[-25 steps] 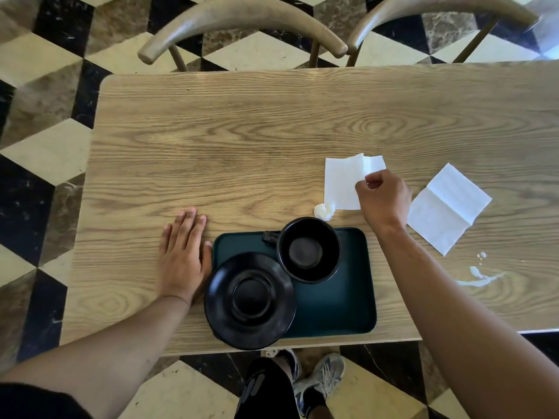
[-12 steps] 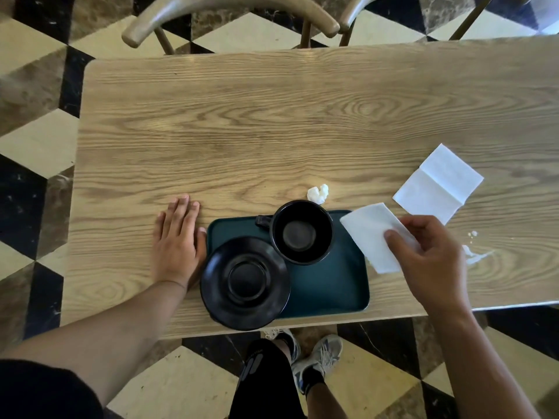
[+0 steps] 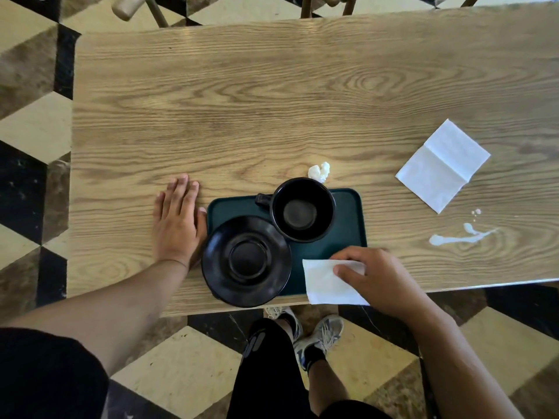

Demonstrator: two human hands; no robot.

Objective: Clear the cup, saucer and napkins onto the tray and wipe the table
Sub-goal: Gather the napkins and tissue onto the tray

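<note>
This looks like a café or dining room: a wood-grain table (image 3: 302,101) stands on a floor (image 3: 33,128) of cream, black and brown marble tiles, with curved wooden chairs (image 3: 130,7) on its far side and a serving tray (image 3: 348,225) near.

**Where everything sits on the table right now**

So the tray (image 3: 348,225) is at the near edge of the table (image 3: 272,101). Cup (image 3: 303,210) is on the tray's far side, saucer (image 3: 245,261) on its near left corner, hanging over the rim. One napkin (image 3: 326,282) is at the tray's near right corner under the right hand (image 3: 381,279). Left hand (image 3: 178,222) lies flat just left of the tray. Crumpled wad (image 3: 319,171) just behind the cup. Second napkin (image 3: 443,164) is well off to the right, with a spill (image 3: 456,235) in front of it.
</note>
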